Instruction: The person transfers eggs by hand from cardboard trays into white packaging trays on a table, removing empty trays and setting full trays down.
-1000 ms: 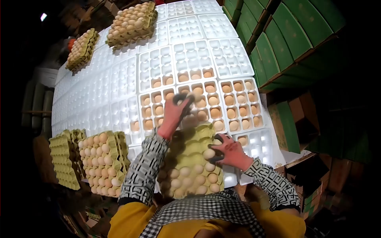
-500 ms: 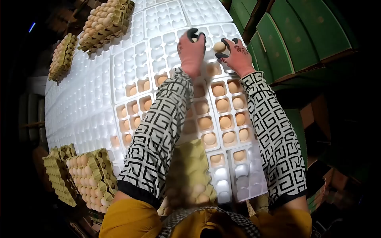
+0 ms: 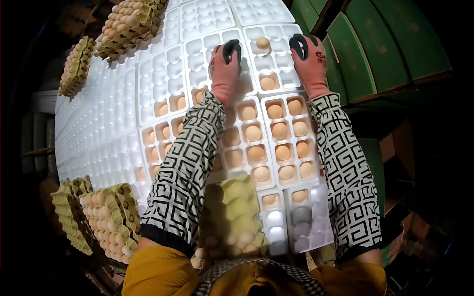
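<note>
My left hand (image 3: 225, 66), in a pink glove with dark fingertips, is over a white tray (image 3: 197, 51) with its fingers curled together; whatever they may hold is hidden. At the right edge of the neighbouring white tray (image 3: 250, 35), my right hand (image 3: 310, 61) has its fingers curled inward, their contents hidden. Between the hands, a loose egg (image 3: 262, 43) rests on that tray, touched by neither. Another egg (image 3: 269, 82) sits in a front compartment. Nearer me, a white tray (image 3: 270, 130) holds several brown eggs.
A yellow-green carton (image 3: 237, 197) with eggs lies close to my body. Stacked egg cartons stand at the lower left (image 3: 106, 222) and upper left (image 3: 129, 24). Green boxes (image 3: 380, 54) rise along the right side.
My right hand has moved right, away from the loose egg, which now rests on the tray. My left hand has shifted slightly left and down.
</note>
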A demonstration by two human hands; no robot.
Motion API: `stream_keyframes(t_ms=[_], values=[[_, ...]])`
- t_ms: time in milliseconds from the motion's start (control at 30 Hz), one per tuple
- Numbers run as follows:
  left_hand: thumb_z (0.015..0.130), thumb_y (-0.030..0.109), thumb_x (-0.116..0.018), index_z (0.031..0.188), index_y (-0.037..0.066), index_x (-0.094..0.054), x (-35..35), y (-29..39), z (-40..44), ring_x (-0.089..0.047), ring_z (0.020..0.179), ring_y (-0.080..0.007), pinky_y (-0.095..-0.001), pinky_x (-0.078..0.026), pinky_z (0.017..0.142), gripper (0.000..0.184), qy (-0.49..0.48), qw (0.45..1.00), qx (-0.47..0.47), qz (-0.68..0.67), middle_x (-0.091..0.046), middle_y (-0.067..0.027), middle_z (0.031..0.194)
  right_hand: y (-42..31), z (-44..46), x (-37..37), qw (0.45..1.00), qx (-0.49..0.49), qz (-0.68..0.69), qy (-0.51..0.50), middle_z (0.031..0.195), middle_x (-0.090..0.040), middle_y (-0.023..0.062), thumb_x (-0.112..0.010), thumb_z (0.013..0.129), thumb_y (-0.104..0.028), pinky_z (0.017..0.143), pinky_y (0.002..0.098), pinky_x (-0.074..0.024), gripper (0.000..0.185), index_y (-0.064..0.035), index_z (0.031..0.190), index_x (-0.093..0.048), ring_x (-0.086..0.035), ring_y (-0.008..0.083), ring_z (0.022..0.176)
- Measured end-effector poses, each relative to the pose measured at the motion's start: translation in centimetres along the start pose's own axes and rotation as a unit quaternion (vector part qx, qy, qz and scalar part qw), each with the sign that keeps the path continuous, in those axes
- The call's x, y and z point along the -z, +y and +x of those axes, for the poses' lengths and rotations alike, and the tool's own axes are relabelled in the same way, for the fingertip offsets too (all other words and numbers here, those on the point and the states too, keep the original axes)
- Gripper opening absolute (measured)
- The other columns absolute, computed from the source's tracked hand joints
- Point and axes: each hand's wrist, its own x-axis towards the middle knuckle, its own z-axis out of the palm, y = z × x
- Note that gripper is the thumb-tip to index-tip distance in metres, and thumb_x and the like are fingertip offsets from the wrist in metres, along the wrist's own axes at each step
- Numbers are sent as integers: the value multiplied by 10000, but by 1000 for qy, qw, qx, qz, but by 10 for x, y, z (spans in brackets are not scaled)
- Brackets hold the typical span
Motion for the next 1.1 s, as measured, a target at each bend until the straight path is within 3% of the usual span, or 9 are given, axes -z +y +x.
stream_keyframes(t_ms=[133,200,400,533,600,700,767,933,1100], values=[[894,164,-616,1186,73,-618,-13,-6,-4,-548,1134,-352,-412,-411,1007,306,32,998,-30,49,-594,-157,1203,-5,-4,-28,990,55,-55,-116,1229,-597,92,-694,796,-252,1025,432,-406,475,-141,1248,-600,-528,316,1170],[899,212,-611,1195,94,-621,-6,-13,-11,-514,1201,-339,-432,-353,1065,319,-74,967,-59,238,-590,-145,1244,-8,-5,-28,999,38,-16,-22,1205,-612,101,-677,806,-233,1004,420,-425,450,-138,1240,-609,-546,311,1145],[879,175,-609,1177,98,-650,38,-5,-24,-546,1172,-319,-416,-387,1047,311,-96,983,-102,121,-618,-129,1210,-26,-3,-1,959,-44,251,119,973,-697,91,-640,845,-53,768,309,-521,302,-38,1146,-664,-670,201,850],[879,111,-653,1160,33,-660,108,49,-54,-640,1026,-218,-301,-498,892,292,-202,975,51,-71,-656,-110,1125,-82,-52,107,877,-216,425,-63,878,-673,-1,-607,895,-24,651,221,-486,240,-18,1127,-670,-585,38,763],[934,53,-583,1207,14,-635,146,81,-86,-637,961,-131,-256,-483,871,281,-276,950,137,-45,-677,-56,1132,-101,-102,154,900,-268,272,-208,784,-666,15,-683,841,-96,585,241,-459,328,1,1153,-660,-561,49,674],[807,28,-701,1178,19,-652,192,112,-134,-647,1050,-208,-304,-487,936,375,-346,936,54,21,-666,-113,1163,-145,-178,209,853,-117,125,-494,657,-574,55,-744,770,-383,689,310,-463,534,-222,1269,-642,-546,218,590],[768,46,-733,1190,36,-648,223,136,-176,-638,1068,-263,-332,-482,955,431,-379,922,50,62,-648,-132,1189,-174,-250,226,845,-45,102,-524,733,-547,48,-706,766,-567,696,330,-405,734,-176,1369,-554,-561,184,717],[681,198,-823,1224,101,-633,266,181,-258,-542,1193,-343,-466,-375,1079,583,-459,876,16,147,-621,-113,1234,-234,-311,218,872,88,-40,-479,1001,-598,75,-756,753,-389,775,350,-413,676,-164,1359,-557,-595,211,847],[681,271,-787,1177,70,-616,255,180,-320,-526,1184,-371,-547,-315,1108,562,-441,864,-106,217,-606,-104,1142,-216,-297,263,750,-319,463,-348,1174,-606,108,-673,742,15,839,333,-493,657,-70,1372,-508,-597,167,1034]])
